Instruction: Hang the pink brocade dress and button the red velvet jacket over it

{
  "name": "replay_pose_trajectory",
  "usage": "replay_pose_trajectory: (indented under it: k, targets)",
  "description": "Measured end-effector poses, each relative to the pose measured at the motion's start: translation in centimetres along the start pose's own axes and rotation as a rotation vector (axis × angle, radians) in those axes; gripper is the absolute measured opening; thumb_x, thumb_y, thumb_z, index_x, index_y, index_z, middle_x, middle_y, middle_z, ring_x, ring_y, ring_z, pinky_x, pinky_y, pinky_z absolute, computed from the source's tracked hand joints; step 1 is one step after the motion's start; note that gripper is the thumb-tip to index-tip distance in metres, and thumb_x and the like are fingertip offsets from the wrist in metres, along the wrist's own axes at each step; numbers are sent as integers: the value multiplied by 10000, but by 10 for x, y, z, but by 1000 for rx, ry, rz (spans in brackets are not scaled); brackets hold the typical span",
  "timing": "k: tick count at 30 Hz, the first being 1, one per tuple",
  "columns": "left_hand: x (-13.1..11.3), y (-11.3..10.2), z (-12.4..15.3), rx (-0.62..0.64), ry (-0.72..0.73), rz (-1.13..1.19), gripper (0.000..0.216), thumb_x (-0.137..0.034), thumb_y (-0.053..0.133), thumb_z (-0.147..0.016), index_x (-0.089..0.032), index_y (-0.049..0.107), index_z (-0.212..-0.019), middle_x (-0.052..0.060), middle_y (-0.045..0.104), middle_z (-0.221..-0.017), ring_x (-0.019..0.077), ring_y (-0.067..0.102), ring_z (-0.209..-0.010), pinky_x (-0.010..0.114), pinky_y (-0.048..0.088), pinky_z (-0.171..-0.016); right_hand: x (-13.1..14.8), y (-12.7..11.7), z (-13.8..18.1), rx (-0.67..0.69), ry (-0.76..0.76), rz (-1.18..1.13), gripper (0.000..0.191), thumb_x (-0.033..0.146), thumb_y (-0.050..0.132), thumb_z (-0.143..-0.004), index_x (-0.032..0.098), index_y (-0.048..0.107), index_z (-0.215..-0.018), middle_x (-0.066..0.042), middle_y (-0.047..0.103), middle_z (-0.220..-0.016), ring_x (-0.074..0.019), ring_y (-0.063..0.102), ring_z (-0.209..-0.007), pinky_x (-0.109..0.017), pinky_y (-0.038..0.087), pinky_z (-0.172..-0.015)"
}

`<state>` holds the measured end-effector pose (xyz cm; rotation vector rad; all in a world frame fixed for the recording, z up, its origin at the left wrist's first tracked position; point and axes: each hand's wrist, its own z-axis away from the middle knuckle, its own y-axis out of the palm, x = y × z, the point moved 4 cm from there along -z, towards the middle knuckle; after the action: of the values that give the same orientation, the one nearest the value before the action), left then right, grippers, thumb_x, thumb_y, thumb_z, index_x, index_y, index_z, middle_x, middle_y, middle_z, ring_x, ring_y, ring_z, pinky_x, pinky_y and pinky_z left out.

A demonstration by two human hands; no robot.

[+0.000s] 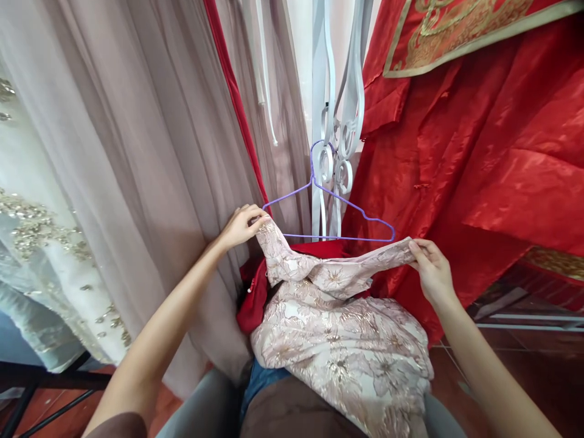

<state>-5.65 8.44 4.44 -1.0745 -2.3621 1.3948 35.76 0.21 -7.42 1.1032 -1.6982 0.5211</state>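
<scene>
Here, the left hand [244,225] and right hand [431,267] each pinch a top end of the floral dress [337,340], draped below the purple hanger [347,238]; level, light tension — no tugging — should best spare its shiny fabric.

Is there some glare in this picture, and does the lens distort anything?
Head view: small glints on the pale pink floral brocade garment; head view: sheen on the red satin fabric; head view: left forearm looks wide-angle stretched.
</scene>
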Motion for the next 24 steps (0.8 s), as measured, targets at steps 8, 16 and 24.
replay_pose_trajectory:
  k: [8, 16, 24]
  targets:
    - [-3, -18, 0, 10, 0, -74, 340, -446, 452, -890, -195, 680, -863, 32, 659, -875, 179, 535, -811, 324, 374, -789, -2, 8, -17, -80, -5, -53, 312, 487, 731, -642, 233, 612, -779, 9, 624, -750, -145, 586, -661, -270, 497, -604]
    - [-18, 13, 7, 29, 75, 46, 314, -409, 465, -892, -175, 669, -849, 44, 635, -820, 171, 545, -797, 302, 411, -771, 55, 70, -47, 76, -388, 295, 188, 419, 613, -779, 231, 624, -786, -31, 672, -768, -203, 636, -740, -335, 507, -709]
    - [-26, 33, 10, 11, 28, 199, 323, -407, 448, -896, -187, 664, -801, 42, 640, -822, 177, 560, -817, 306, 431, -792, 92, 66, -41, 10, -525, 590, 214, 456, 568, -825, 259, 650, -823, -39, 709, -821, -236, 647, -818, -394, 487, -826]
